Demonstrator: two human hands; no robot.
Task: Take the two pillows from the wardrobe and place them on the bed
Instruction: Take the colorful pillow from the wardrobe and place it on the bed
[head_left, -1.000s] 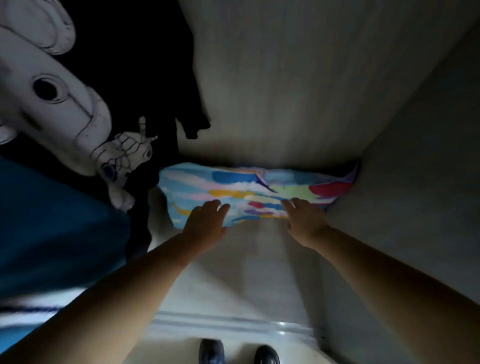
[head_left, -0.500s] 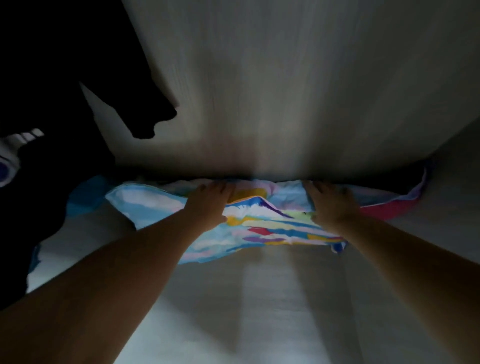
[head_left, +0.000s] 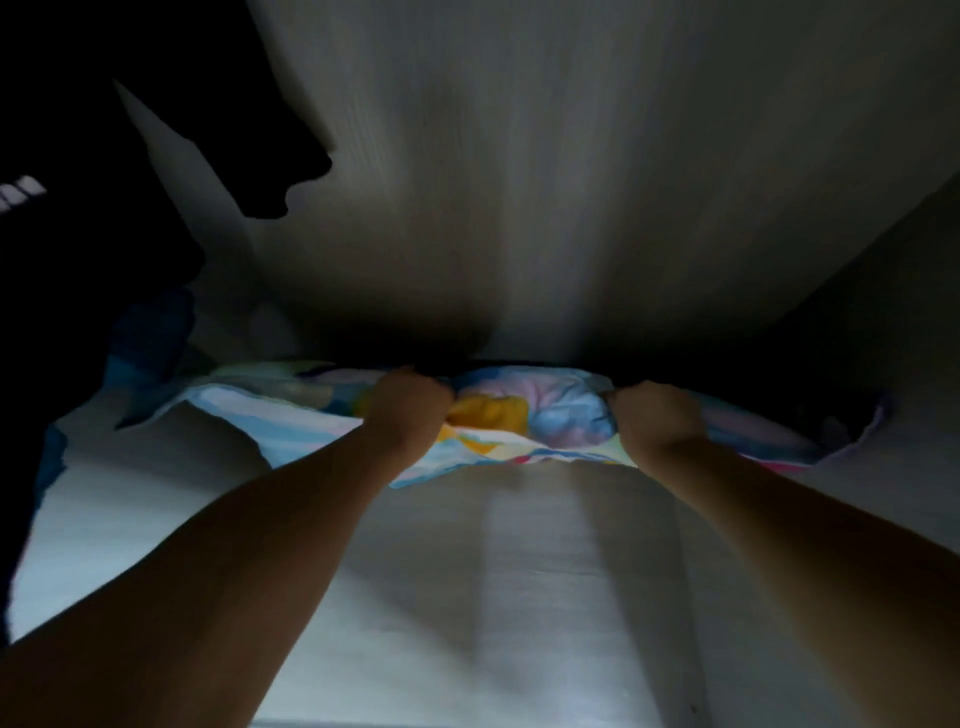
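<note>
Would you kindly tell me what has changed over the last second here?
Both hands closed: the left hand and right hand, lying flat before, now bunch the colourful pillow in fists. The pillow remains at the back of the wardrobe floor, not yet lifted.

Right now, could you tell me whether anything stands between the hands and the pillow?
Nothing does. The left hand and right hand are both closed on the pillow on the wardrobe floor. Dark hanging clothes stay off to the left.
</note>
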